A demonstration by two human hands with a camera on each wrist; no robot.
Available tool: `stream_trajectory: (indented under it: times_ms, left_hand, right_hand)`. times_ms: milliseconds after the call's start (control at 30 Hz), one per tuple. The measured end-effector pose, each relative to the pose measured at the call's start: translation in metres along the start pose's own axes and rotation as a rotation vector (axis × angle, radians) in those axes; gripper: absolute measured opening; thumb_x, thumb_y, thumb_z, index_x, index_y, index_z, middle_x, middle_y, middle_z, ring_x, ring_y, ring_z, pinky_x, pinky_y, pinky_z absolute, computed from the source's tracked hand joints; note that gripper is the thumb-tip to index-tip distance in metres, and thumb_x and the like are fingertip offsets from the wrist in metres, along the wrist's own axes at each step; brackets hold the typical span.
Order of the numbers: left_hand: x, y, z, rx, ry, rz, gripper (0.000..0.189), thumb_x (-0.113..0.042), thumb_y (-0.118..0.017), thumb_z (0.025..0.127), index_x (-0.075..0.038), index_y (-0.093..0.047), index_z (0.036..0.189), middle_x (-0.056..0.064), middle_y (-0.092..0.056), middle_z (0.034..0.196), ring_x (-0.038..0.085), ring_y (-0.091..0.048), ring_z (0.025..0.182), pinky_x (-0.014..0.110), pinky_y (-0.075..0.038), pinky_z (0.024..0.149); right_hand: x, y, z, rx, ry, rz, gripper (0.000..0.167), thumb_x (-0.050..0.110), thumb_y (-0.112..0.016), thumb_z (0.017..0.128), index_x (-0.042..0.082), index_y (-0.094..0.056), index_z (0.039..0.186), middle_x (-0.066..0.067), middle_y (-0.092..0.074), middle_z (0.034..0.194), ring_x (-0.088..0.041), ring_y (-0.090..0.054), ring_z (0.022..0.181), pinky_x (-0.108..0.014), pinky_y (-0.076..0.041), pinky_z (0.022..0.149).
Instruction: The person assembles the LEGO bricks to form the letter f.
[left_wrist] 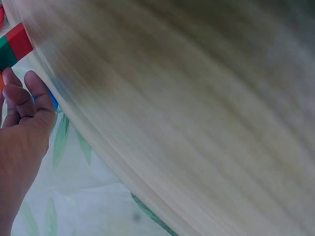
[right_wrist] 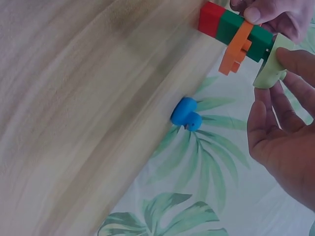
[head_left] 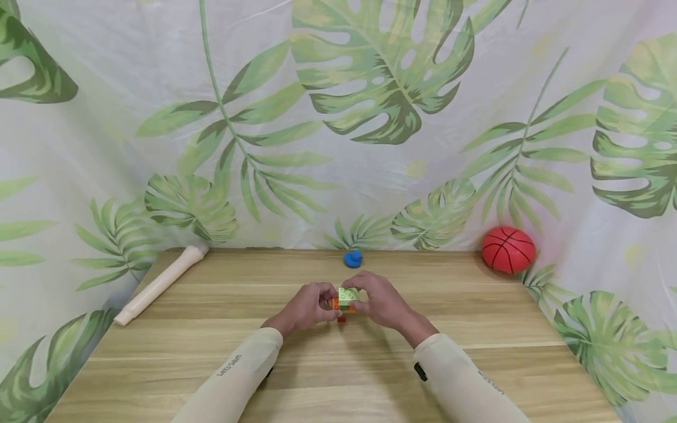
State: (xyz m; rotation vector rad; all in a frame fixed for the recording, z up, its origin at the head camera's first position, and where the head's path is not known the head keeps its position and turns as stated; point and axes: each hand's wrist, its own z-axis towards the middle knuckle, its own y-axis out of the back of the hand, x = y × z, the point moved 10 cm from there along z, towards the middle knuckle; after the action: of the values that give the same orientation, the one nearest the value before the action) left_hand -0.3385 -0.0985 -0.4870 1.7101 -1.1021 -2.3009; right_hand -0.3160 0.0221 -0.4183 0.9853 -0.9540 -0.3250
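Note:
Both hands are at a small stack of toy bricks near the middle of the table. A red brick forms its lower end, joined to a green brick. An orange piece crosses the stack's middle, with more green beyond it. My left hand holds the stack from the left, thumb at the orange piece. At the upper end, my right hand pinches a light green brick between thumb and fingers; it sits slightly tilted against the green in the right wrist view.
A blue toy duck sits at the back edge of the wooden table, just beyond the hands. A red ball rests at the back right corner. Along the left edge lies a pale cylindrical object. Leaf-patterned cloth hangs behind.

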Motion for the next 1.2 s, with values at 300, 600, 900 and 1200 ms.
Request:
stream_trajectory:
  times_ms: [300, 600, 900, 1200]
  left_hand:
    - [0.002, 0.000, 0.000, 0.000, 0.026, -0.016, 0.018, -0.007, -0.083, 0.088, -0.006, -0.072, 0.102, 0.011, -0.071, 0.093, 0.011, -0.056, 0.078, 0.019, -0.048, 0.067]
    - [0.003, -0.001, 0.001, 0.002, 0.035, -0.012, 0.019, -0.008, -0.084, 0.089, -0.004, -0.071, 0.103, 0.007, -0.070, 0.092, 0.012, -0.057, 0.080, 0.019, -0.049, 0.069]
    - [0.002, 0.000, 0.000, -0.002, 0.020, 0.008, 0.020, -0.010, -0.084, 0.088, -0.004, -0.072, 0.103, 0.007, -0.070, 0.091, 0.012, -0.056, 0.078, 0.020, -0.047, 0.068]
    - [0.002, 0.000, 0.000, 0.001, 0.026, 0.016, 0.019, -0.010, -0.084, 0.088, -0.006, -0.072, 0.103, 0.008, -0.071, 0.092, 0.010, -0.056, 0.078, 0.020, -0.047, 0.068]
  right_hand:
    - [-0.002, 0.001, 0.002, 0.025, 0.005, -0.066, 0.034, 0.006, -0.085, 0.091, 0.008, -0.077, 0.124, -0.009, -0.076, 0.124, -0.028, -0.071, 0.118, -0.047, -0.059, 0.100]
    - [-0.002, 0.001, 0.006, 0.074, 0.005, -0.084, 0.032, 0.005, -0.083, 0.092, 0.008, -0.079, 0.124, -0.008, -0.076, 0.121, -0.026, -0.071, 0.113, -0.046, -0.059, 0.097]
    - [-0.005, 0.001, 0.006, 0.082, -0.020, -0.043, 0.030, 0.005, -0.083, 0.092, 0.008, -0.079, 0.122, -0.008, -0.077, 0.120, -0.025, -0.071, 0.112, -0.046, -0.060, 0.095]
    - [-0.013, -0.002, 0.005, 0.090, -0.036, -0.008, 0.029, 0.004, -0.083, 0.092, 0.009, -0.080, 0.121, -0.006, -0.076, 0.118, -0.022, -0.070, 0.110, -0.042, -0.059, 0.089]
